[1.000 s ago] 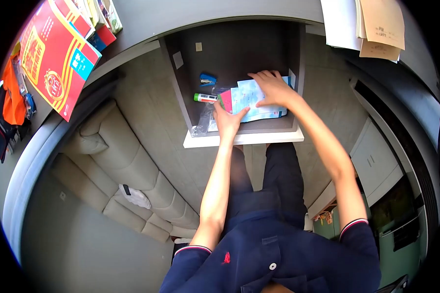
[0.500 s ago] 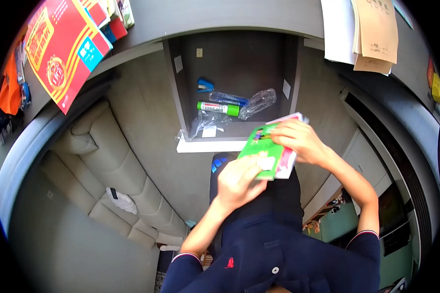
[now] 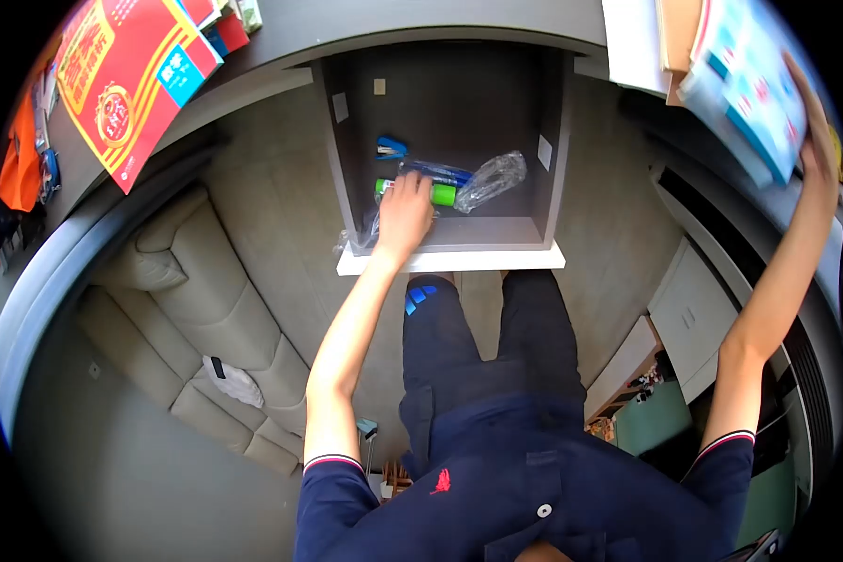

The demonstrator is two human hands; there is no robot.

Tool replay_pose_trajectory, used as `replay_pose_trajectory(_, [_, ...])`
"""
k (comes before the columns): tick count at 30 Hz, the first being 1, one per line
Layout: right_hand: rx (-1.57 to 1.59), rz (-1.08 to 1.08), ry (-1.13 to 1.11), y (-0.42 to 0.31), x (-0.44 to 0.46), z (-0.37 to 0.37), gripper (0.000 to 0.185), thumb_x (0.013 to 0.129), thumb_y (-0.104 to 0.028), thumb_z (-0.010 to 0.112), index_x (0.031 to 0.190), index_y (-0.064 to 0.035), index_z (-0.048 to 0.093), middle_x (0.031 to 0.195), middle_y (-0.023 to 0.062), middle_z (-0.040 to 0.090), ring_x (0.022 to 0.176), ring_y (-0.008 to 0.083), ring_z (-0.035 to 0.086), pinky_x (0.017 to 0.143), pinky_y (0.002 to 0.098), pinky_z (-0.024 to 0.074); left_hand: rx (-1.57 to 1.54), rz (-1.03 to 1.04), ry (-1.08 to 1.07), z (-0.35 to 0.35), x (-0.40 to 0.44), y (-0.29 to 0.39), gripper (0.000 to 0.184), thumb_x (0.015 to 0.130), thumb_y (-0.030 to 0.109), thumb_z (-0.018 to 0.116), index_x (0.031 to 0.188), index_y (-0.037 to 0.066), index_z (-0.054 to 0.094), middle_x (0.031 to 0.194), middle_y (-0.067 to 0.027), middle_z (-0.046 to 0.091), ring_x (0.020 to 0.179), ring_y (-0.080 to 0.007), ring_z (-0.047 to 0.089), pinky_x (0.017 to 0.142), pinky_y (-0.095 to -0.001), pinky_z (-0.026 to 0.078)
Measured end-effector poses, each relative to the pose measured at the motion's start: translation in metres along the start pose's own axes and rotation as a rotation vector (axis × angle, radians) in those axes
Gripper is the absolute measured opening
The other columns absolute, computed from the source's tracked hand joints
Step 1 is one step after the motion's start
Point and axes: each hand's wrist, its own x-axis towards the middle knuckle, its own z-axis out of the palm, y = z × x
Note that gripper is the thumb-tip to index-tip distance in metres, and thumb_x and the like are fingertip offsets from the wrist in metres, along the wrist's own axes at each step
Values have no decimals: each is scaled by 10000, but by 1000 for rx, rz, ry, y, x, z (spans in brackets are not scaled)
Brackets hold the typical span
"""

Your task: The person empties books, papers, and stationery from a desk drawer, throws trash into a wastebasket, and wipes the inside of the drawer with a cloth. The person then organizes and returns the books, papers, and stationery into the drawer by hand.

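Note:
My left hand [image 3: 406, 217] is in the open drawer [image 3: 450, 255], its fingers curled over a green-and-white glue stick [image 3: 443, 195]. A crumpled clear plastic wrapper lies partly under that hand. Just behind the glue stick are blue pens [image 3: 450, 174] in clear plastic, and a blue stapler [image 3: 391, 147] sits farther back. At the far right, my right hand [image 3: 818, 140] grips the outer edge of a stack of books [image 3: 749, 89] with a light-blue cover on top. The books are tilted over the desk and slightly blurred.
Another clear plastic sleeve [image 3: 493, 181] lies in the drawer's right half. A red book [image 3: 112, 94] overhangs the desk edge at left. Brown and white papers [image 3: 642, 47] lie at the desk's right. My legs are below the drawer; a beige sofa [image 3: 225, 328] is at left.
The green book that both hands held over my lap is out of that spot. My right hand has swung up to the right desk with books; my left hand has moved into the drawer.

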Motion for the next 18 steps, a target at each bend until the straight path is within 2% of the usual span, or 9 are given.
replay_pose_trajectory(2, [-98, -19, 19, -5, -7, 30, 679, 889, -517, 720, 1385, -67, 608, 1407, 144, 577, 1270, 200, 573, 1069, 279, 431, -6, -22, -59, 4, 15, -1, 355, 747, 39, 643, 1101, 27, 628, 1044, -120, 603, 991, -317, 591, 811, -427, 489])
replay_pose_trajectory(5, [-233, -54, -1, -4, -13, 31, 696, 905, -560, 681, 1399, -75, 601, 1414, 151, 572, 1305, 219, 552, 1090, 296, 407, 39, 171, -104, 17, 40, -6, 288, 753, 25, 637, 1039, 55, 646, 1022, -110, 597, 997, -303, 588, 811, -409, 480])
replay_pose_trajectory(7, [-439, -267, 25, -14, -50, 36, 769, 882, -612, 673, 1424, -75, 576, 1431, 181, 548, 1358, 279, 507, 1144, 375, 352, 95, 238, -141, 9, 59, -3, 323, 736, 23, 656, 1057, 61, 641, 1039, -98, 597, 1007, -296, 589, 819, -407, 481])
replay_pose_trajectory(10, [-395, -357, 115, -10, -94, 64, 878, 858, -649, 670, 1478, -49, 501, 1466, 212, 503, 1405, 323, 450, 1179, 433, 291, 223, 351, -225, 16, 76, -7, 335, 722, 28, 677, 1050, 79, 630, 1054, -92, 611, 1005, -285, 596, 842, -383, 474])
replay_pose_trajectory(12, [-296, -290, 199, -12, -109, 83, 978, 858, -608, 694, 1511, 52, 386, 1494, 256, 451, 1435, 326, 408, 1187, 411, 285, 381, 452, -406, 28, 85, -20, 329, 742, 55, 683, 1060, 100, 611, 1037, -102, 625, 1001, -301, 633, 819, -409, 505])
replay_pose_trajectory(13, [-274, -418, 185, 2, -97, 74, 885, 888, -533, 698, 1484, 59, 419, 1475, 249, 476, 1401, 325, 450, 1170, 392, 319, 386, 454, -409, 27, 88, -25, 329, 742, 55, 683, 1060, 100, 611, 1037, -102, 625, 1001, -301, 633, 819, -409, 505])
replay_pose_trajectory(14, [-256, -537, 174, 17, -90, 63, 792, 918, -458, 702, 1457, 67, 453, 1455, 242, 500, 1367, 325, 492, 1152, 374, 353, 256, 357, -394, 26, 88, -28, 310, 765, 64, 663, 1069, 86, 604, 991, -126, 652, 948, -332, 662, 786, -440, 526])
replay_pose_trajectory(16, [-310, -602, 477, 1, -132, 73, 517, 972, -272, 657, 1324, 91, 546, 1285, 235, 621, 1214, 336, 616, 1061, 378, 462, 122, 263, -385, 19, 87, -24, 293, 788, 74, 642, 1077, 72, 596, 945, -150, 680, 895, -363, 690, 754, -472, 546])
replay_pose_trajectory(18, [-221, -912, 621, -19, -196, 115, 386, 938, -179, 625, 1229, 71, 584, 1168, 197, 652, 1097, 312, 652, 972, 378, 505, -112, -189, -244, -15, 95, -12, 317, 800, 128, 622, 1092, 14, 574, 898, -226, 698, 853, -428, 695, 738, -519, 557])
